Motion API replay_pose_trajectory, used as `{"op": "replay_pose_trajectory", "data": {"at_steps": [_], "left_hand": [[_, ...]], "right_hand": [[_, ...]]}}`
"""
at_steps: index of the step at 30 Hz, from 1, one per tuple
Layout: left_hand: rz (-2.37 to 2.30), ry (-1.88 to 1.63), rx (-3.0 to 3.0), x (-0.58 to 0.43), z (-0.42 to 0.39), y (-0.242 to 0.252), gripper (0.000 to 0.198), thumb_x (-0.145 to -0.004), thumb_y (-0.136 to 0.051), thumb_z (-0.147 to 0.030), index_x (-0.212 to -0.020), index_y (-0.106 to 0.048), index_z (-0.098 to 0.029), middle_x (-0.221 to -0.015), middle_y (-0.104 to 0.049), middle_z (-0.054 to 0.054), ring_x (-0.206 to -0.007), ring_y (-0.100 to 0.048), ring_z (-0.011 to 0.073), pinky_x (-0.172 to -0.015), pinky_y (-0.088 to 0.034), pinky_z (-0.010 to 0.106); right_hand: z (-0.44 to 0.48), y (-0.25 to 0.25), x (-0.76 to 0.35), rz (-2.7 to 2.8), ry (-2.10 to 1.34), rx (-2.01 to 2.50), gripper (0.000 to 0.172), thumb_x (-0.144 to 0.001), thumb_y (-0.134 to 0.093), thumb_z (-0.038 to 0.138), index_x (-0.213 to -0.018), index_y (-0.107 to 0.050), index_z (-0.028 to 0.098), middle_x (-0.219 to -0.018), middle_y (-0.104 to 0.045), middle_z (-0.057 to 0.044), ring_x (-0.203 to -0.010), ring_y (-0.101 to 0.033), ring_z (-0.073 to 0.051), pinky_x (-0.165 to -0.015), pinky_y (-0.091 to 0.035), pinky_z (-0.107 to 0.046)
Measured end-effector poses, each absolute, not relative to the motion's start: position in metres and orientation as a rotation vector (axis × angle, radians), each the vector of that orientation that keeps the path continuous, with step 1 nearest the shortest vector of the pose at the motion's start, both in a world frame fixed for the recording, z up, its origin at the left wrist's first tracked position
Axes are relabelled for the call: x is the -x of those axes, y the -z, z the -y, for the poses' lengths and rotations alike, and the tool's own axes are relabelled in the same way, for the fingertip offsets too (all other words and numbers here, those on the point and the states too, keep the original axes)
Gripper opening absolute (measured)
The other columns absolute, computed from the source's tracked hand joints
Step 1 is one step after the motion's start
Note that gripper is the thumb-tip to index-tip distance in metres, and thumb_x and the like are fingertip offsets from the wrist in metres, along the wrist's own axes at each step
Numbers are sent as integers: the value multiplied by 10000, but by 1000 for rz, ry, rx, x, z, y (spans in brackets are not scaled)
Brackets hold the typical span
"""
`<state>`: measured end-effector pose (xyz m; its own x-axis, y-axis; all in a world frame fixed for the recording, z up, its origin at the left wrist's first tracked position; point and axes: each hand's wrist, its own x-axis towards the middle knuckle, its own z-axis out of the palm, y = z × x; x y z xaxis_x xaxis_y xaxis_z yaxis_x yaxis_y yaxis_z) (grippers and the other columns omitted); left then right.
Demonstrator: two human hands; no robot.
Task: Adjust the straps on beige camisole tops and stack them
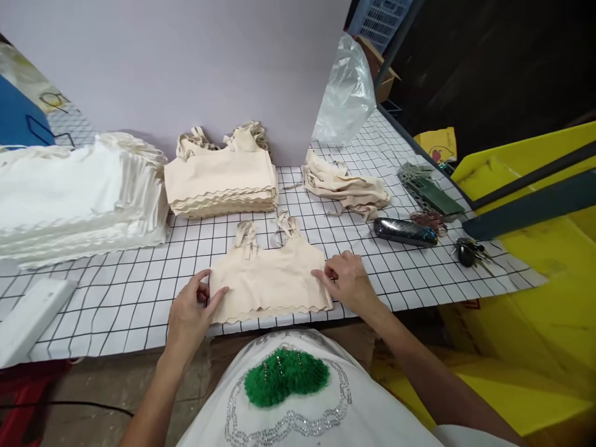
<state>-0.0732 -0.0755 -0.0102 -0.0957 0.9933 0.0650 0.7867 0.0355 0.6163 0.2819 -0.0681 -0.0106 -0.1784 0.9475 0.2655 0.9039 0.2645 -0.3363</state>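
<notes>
A beige strappy crop top [270, 279] lies flat at the front edge of the table, its wavy hem toward me and its thin straps bunched at the far side. My left hand [190, 307] grips its left side edge, thumb on top of the cloth and fingers at the border. At the opposite edge, my right hand [347, 279] pinches the fabric between thumb and curled fingers. Just behind lies a neat stack of matching beige tops [218, 180]. To the left rises a taller pile of white garments [69, 192].
The table has a checked cloth [186, 267]. A loose beige garment heap [344, 186], a dark glossy case [405, 231], a green phone-like item [435, 195] and keys [470, 253] lie right. A white box-like object [37, 316] sits front left. Yellow bins [526, 248] stand beyond the right edge.
</notes>
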Motion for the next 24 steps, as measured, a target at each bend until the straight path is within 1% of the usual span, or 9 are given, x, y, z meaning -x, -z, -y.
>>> {"op": "replay_pose_trajectory", "data": {"at_steps": [2,6,10,12,16,18,20,22,24], "left_hand": [[-1947,-758,-1773,69,74,10,414,-848,-639,-518,-1153,-635,-238,-724,-602,-30,-645,-579,171,-648,-473,299],[-1905,-872,-1758,61,72,5,334,-872,-594,-464,-1093,-660,-222,-682,-554,-38,-594,-538,143,-621,-461,274],[-1852,-965,-1746,58,73,5,309,-901,-570,-437,-1087,-675,-214,-676,-528,-34,-589,-519,138,-596,-458,263],[-1844,-958,-1832,58,73,8,287,-902,-571,-421,-1061,-691,-214,-686,-536,-20,-620,-536,158,-633,-481,290],[-1838,-1066,-2052,52,65,7,267,-904,-591,-389,-1057,-711,-206,-875,-587,58,-844,-601,233,-791,-523,385],[-1750,-1105,-2086,44,53,1,257,-911,-602,-370,-1084,-707,-213,-942,-603,70,-895,-611,235,-810,-528,386],[-1595,-1056,-2080,33,36,-7,241,-916,-604,-358,-1079,-709,-215,-925,-628,60,-856,-624,214,-772,-538,357],[-1450,-952,-2052,19,12,-13,231,-919,-596,-350,-1048,-721,-204,-892,-653,54,-792,-634,191,-713,-543,325],[-1374,-840,-2048,3,-15,-13,217,-914,-590,-324,-1011,-733,-192,-901,-684,63,-768,-655,181,-687,-550,306]], "right_hand": [[76,16,-275,2099,-104,1716,361,-934,-650,386,-673,-487,197,-684,-596,-38,-754,-459,-218,-736,-305,-371],[77,20,-263,2059,-76,1708,260,-929,-590,221,-701,-469,203,-707,-602,-36,-776,-463,-225,-736,-302,-371],[76,20,-268,2011,-46,1687,267,-882,-562,137,-667,-422,213,-672,-582,-32,-756,-462,-221,-728,-304,-372],[78,19,-272,2020,-14,1703,270,-878,-569,138,-665,-422,214,-670,-582,-32,-747,-462,-221,-726,-300,-374],[69,10,-274,2060,-11,1673,193,-922,-606,212,-753,-513,200,-746,-616,-38,-767,-480,-221,-756,-320,-379],[52,3,-272,2054,-59,1614,149,-943,-595,221,-804,-556,189,-780,-635,-41,-785,-495,-218,-772,-334,-376],[27,-3,-268,2053,-99,1568,140,-955,-560,184,-818,-587,182,-802,-657,-48,-816,-510,-223,-785,-339,-377],[3,-8,-262,2067,-140,1537,170,-951,-531,139,-807,-613,176,-813,-674,-53,-835,-518,-227,-799,-347,-383],[-13,-10,-254,2097,-168,1499,178,-952,-526,134,-818,-638,168,-841,-684,-62,-850,-525,-227,-821,-363,-394]]}}
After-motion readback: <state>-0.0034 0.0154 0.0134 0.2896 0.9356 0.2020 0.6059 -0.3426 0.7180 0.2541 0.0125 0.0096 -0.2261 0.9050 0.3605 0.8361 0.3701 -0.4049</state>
